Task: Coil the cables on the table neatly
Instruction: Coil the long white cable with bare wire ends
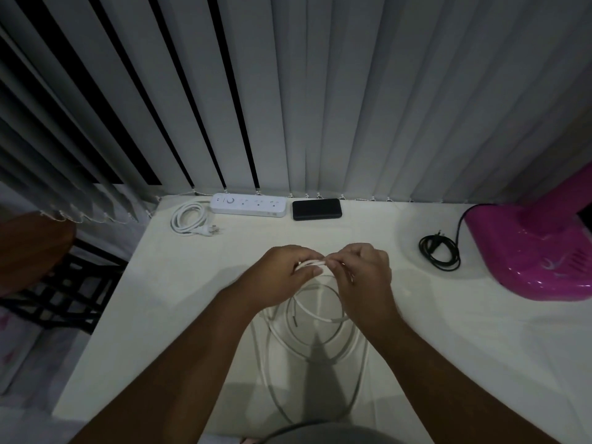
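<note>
A thin white cable (315, 312) hangs in several loose loops over the middle of the white table (179, 283). My left hand (282, 274) grips the bunched top of the loops, thumb across the strands. My right hand (362, 270) pinches the same bunch from the right, fingertips meeting the left hand's. The lower loops trail toward the table's near edge, and one loose end with a grey tip lies inside the loops.
At the back stand a white power strip (249, 204) with its coiled white cord (189, 218) and a black power bank (317, 209). A coiled black cord (439, 253) lies beside a pink appliance base (531, 251) at right. Vertical blinds hang behind; a chair stands left.
</note>
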`<act>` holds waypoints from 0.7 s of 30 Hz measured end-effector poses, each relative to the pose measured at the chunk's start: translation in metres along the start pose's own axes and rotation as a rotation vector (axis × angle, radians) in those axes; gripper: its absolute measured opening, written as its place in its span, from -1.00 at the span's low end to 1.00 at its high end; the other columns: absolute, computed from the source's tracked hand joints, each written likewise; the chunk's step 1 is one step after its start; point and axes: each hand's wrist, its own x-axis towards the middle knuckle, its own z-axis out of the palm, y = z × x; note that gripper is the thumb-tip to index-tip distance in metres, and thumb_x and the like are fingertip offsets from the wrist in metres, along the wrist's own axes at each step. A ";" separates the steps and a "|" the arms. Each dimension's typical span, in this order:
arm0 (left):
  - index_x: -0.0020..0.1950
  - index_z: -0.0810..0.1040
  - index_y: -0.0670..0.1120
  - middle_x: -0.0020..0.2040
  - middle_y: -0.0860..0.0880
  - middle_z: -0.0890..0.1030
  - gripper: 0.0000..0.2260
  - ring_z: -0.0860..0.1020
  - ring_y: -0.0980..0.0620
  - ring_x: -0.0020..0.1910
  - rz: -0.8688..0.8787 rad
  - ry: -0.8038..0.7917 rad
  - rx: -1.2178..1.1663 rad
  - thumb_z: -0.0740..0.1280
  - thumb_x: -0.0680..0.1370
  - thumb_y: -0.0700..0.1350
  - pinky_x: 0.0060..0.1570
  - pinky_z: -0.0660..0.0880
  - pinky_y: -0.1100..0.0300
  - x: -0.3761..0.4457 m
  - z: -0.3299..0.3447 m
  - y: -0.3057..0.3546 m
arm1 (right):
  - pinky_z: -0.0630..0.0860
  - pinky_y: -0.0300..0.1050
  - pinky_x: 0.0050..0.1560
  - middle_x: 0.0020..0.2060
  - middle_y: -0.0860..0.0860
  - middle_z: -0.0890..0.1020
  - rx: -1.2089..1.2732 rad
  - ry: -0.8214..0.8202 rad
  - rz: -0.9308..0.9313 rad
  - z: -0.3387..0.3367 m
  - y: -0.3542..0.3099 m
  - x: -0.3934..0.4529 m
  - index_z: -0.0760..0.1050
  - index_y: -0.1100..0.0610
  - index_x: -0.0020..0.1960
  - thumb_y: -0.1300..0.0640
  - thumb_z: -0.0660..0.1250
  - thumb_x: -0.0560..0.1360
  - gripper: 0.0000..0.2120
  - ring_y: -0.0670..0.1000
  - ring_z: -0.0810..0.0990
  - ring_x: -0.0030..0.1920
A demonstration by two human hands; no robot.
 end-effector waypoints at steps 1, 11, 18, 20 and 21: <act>0.13 0.65 0.14 -0.03 0.24 0.68 -0.79 0.59 0.31 -0.01 -0.019 -0.018 -0.018 0.32 0.55 0.11 -0.08 0.39 0.50 0.000 -0.002 0.001 | 0.42 -0.02 0.05 -0.07 -0.07 0.67 -0.046 -0.023 -0.028 0.000 0.001 0.001 0.71 -0.02 -0.01 0.06 0.39 0.57 -0.89 0.03 0.53 0.02; -0.11 0.58 0.10 -0.20 0.20 0.71 -0.85 0.64 0.15 -0.20 -0.186 0.007 -0.128 0.36 0.52 0.15 -0.16 0.55 0.17 -0.008 -0.008 0.003 | 0.38 -0.48 -0.17 -0.23 -0.20 0.65 0.306 -0.242 0.104 0.000 0.001 0.009 0.65 0.06 -0.08 0.19 0.32 0.60 -0.84 -0.28 0.58 -0.17; -0.10 0.63 0.02 -0.27 0.11 0.67 -0.85 0.54 0.20 -0.32 -0.263 -0.082 -0.303 0.33 0.61 0.00 -0.34 0.42 0.41 -0.011 -0.013 0.010 | 0.57 -0.15 -0.17 -0.23 0.01 0.67 0.991 -0.575 0.594 -0.012 -0.003 0.007 0.71 0.09 0.05 0.10 0.28 0.65 -0.78 -0.08 0.61 -0.23; -0.09 0.61 0.01 -0.31 0.14 0.60 -0.84 0.50 0.19 -0.33 -0.322 -0.110 -0.401 0.29 0.64 -0.02 -0.32 0.40 0.42 -0.012 -0.014 0.012 | 0.57 -0.11 -0.11 -0.16 0.03 0.67 1.099 -0.604 0.588 -0.013 -0.001 0.005 0.69 0.12 0.14 0.11 0.27 0.65 -0.77 -0.07 0.61 -0.15; -0.08 0.60 0.01 -0.32 0.15 0.56 -0.83 0.47 0.19 -0.33 -0.339 -0.109 -0.424 0.27 0.65 -0.03 -0.30 0.38 0.40 -0.013 -0.014 0.013 | 0.57 -0.10 -0.08 -0.12 0.04 0.67 1.132 -0.598 0.574 -0.013 -0.001 0.003 0.68 0.13 0.18 0.11 0.27 0.65 -0.76 -0.06 0.61 -0.11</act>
